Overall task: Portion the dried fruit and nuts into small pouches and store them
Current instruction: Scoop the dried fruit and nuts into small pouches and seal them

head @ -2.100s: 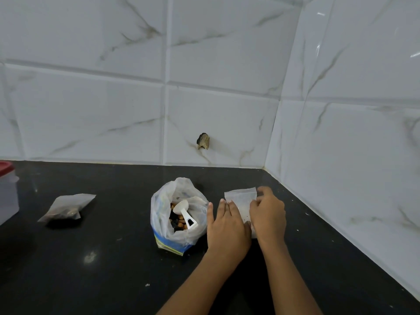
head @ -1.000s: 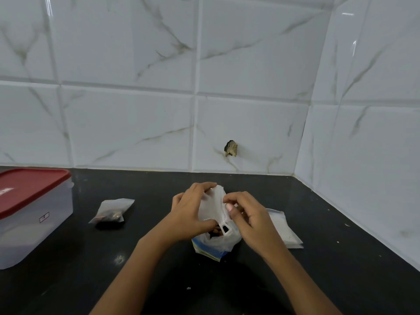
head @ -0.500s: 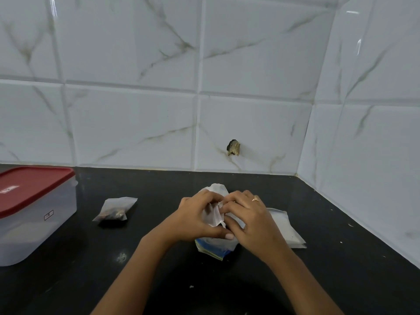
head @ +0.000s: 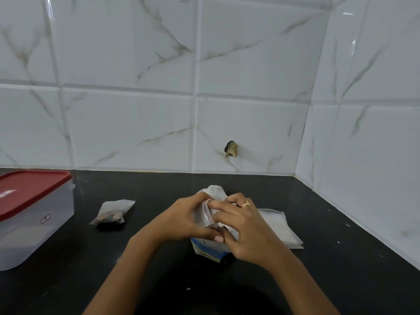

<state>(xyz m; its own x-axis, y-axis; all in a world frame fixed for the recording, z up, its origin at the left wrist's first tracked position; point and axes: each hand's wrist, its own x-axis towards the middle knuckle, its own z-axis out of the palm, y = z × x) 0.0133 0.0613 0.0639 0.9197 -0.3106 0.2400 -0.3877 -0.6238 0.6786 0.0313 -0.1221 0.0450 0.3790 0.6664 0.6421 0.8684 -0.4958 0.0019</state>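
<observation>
Dried-fruit bag, white plastic with a blue-printed bottom, stands on the black counter, a little toward five o'clock from the middle of the view. Both hands close round its upper part. The left hand comes in from seven o'clock, its fingers curled over the crumpled top and its thumb tucked under against the front. The right hand comes in from five o'clock, and its fingers are bent onto the same plastic. It wears a gold ring. Between the two hands a clear fold of plastic is pinched flat; whether it is the bag's own mouth or a separate piece cannot be told. A small dark gap shows just beneath the fingers, and what lies inside is mostly hidden.

At nine o'clock from the bag, well apart from it, a filled pouch lies on the counter with brown pieces showing through. Farther out at nine o'clock stands a clear container with a red lid on it. At three o'clock, just beside the bag and partly under the right hand, an empty pouch lies flat. At twelve o'clock the tiled wall has a chipped hole.
</observation>
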